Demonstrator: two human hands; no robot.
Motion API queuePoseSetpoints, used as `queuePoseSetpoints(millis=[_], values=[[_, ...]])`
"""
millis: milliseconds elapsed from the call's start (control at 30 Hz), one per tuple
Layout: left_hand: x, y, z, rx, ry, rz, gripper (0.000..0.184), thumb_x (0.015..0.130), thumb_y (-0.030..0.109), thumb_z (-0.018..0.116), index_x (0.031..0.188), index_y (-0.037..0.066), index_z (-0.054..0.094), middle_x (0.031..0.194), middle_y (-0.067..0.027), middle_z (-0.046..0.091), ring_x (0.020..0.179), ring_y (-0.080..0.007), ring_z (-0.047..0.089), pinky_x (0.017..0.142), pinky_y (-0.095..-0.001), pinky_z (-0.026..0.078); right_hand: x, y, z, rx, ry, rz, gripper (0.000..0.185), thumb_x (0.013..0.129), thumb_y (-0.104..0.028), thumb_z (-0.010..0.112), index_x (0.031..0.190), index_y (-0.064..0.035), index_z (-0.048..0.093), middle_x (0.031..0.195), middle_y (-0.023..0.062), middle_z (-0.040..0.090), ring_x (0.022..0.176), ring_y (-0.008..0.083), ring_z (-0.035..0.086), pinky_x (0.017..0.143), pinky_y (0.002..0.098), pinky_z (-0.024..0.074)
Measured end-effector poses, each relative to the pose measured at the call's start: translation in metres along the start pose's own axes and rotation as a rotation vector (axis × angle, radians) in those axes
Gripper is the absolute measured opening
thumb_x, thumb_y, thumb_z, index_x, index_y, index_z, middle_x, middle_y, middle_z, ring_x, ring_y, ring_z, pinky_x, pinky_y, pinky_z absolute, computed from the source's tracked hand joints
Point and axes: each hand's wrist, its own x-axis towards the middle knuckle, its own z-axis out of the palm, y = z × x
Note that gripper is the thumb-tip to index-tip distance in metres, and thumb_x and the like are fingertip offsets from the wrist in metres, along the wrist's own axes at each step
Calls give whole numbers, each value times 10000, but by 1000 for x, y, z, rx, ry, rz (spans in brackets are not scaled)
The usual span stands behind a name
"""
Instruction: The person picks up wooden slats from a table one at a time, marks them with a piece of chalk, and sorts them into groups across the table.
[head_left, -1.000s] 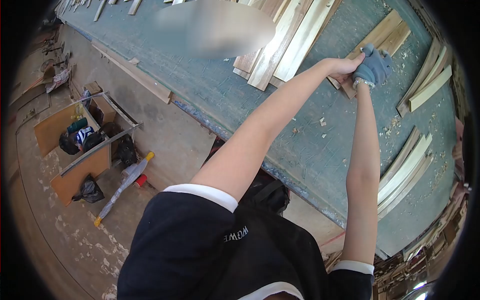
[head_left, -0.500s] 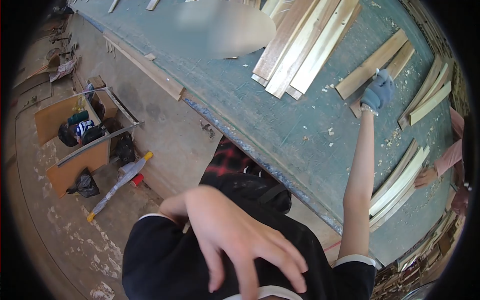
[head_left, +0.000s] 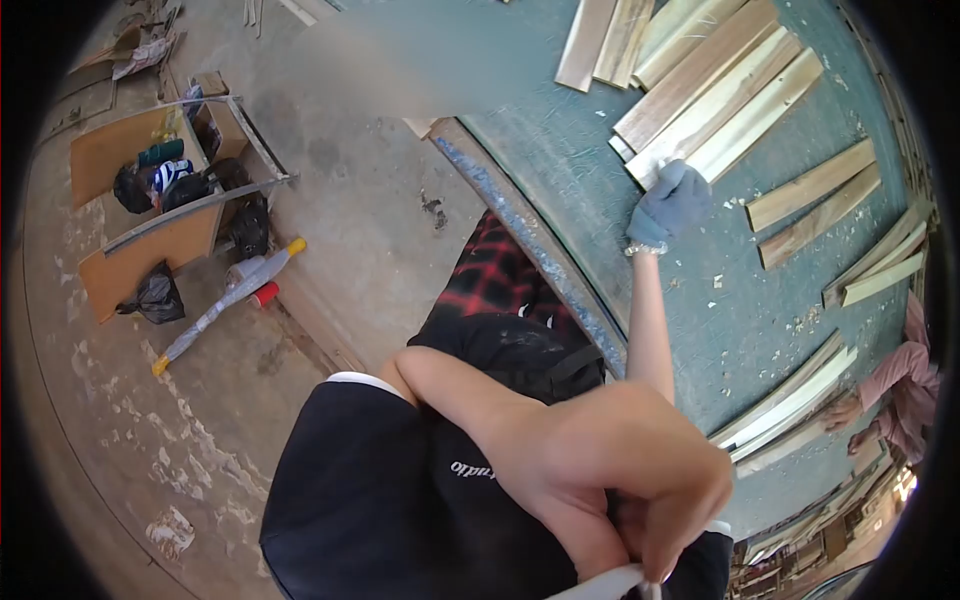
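My left hand [head_left: 655,490], bare, is bent across my chest. Its fingers pinch the white neckband [head_left: 605,583] of my black shirt [head_left: 370,490]. My right hand [head_left: 672,205] wears a grey-blue glove and has a beaded bracelet at the wrist. It lies over the near ends of a group of long wooden slats [head_left: 705,85] on the blue-green table. The gloved fingers look curled in; what is under them is hidden. Right of this hand, two shorter slats [head_left: 815,200] lie side by side with a gap between them.
The worktable [head_left: 590,170] has a worn blue edge and scattered shavings. Curved strips [head_left: 785,390] lie at its right, near another person's hands [head_left: 845,412]. A wooden shelf unit [head_left: 150,250] with bags and a wrapped yellow-ended pole [head_left: 230,305] are on the floor at left.
My right hand has moved from the two shorter slats to the ends of the long ones. My left hand has gone from spread fingers to a pinch on the neckband. The view has shifted.
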Motion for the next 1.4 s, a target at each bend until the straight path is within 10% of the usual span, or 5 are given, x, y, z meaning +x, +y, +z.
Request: queuePoseSetpoints(millis=[567,633,1033,1200,1400], values=[[-3,59,6,-230,274,127,281,729,269,607,661,19,498,522,-40,489,379,-136,433,326,-221,302,-7,0,11,-247,69,9,283,764,-319,420,719,-64,535,799,115,520,800,292,454,739,405,327],[2,51,-12,-400,-77,216,288,736,285,589,695,19,488,530,-38,485,386,-145,439,333,-222,304,-5,1,17,-287,116,12,279,758,-319,423,722,-68,537,808,115,519,804,293,457,742,409,328],[-6,72,-24,-100,-65,210,358,790,384,481,642,58,483,510,-30,475,382,-166,416,335,-234,267,-5,8,13,-336,109,-9,305,770,-321,415,709,-40,518,782,136,516,786,301,469,733,400,339],[-25,68,-28,128,-221,140,263,773,266,544,641,49,475,592,-49,476,479,-170,468,396,-268,357,-5,3,11,-257,65,1,326,783,-348,401,698,-54,514,754,134,513,766,298,469,714,400,335],[-91,56,-109,642,-395,-568,402,759,343,536,1069,96,465,1036,-115,509,944,-250,487,792,-319,372,-8,6,14,-337,127,-9,308,774,-339,412,690,-61,513,753,119,517,752,293,469,696,392,338]])
